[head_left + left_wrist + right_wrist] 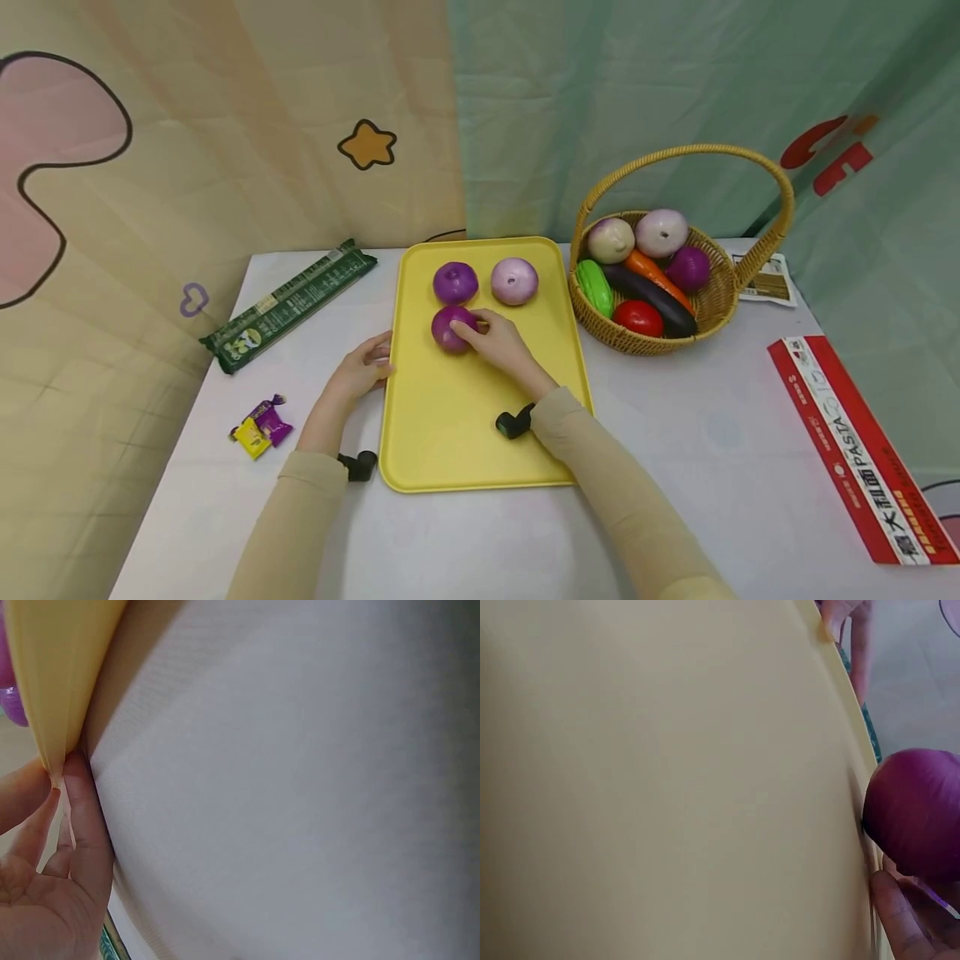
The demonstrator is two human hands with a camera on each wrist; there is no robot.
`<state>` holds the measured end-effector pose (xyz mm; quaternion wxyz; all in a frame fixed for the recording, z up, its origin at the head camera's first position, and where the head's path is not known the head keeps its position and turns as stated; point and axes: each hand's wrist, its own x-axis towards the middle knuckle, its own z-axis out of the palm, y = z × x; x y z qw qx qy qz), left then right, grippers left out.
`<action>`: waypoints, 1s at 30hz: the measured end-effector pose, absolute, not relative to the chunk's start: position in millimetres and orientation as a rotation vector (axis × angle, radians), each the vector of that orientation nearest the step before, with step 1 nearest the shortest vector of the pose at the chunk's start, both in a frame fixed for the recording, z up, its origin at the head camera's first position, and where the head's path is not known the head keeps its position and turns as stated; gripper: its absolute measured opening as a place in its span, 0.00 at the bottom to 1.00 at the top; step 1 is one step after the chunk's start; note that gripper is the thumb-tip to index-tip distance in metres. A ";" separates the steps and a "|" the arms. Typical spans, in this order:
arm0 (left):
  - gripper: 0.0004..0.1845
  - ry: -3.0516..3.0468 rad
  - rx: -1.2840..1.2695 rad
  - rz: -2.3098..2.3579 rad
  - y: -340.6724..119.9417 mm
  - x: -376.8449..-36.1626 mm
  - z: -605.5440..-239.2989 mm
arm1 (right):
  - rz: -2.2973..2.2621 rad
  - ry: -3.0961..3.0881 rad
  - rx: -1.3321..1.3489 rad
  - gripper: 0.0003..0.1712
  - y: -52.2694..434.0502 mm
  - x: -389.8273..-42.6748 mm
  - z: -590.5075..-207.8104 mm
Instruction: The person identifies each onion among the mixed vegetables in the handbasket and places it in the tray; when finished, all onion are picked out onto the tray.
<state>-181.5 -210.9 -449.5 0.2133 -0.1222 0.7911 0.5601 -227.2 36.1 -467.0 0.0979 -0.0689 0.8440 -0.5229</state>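
three onions (454,327) on tray (480,450), basket (720,308) right of it

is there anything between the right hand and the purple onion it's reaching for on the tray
Nothing visible. The right hand already has its fingers on the near purple onion on the yellow tray. The other two onions lie farther back, apart from it. The left hand rests at the tray's left edge.

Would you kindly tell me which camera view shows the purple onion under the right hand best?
The head view: the purple onion lies whole on the yellow tray, the right hand gripping it. The right wrist view shows only a blurred part of it; the left wrist view shows just a purple sliver at the edge.
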 end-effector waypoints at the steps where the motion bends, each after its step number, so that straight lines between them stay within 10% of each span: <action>1: 0.35 2.191 -0.344 1.559 -210.7 -181.5 -449.7 | -1.544 2.503 -0.209 0.31 35.7 -227.3 -467.6; 16: 0.35 2.193 -0.351 1.561 -209.9 -177.9 -451.4 | -1.513 2.442 -0.254 0.30 41.6 -224.3 -452.5; 30: 0.35 2.206 -0.335 1.545 -211.5 -182.2 -452.0 | -1.605 2.743 -0.076 0.22 160.2 -237.3 -368.0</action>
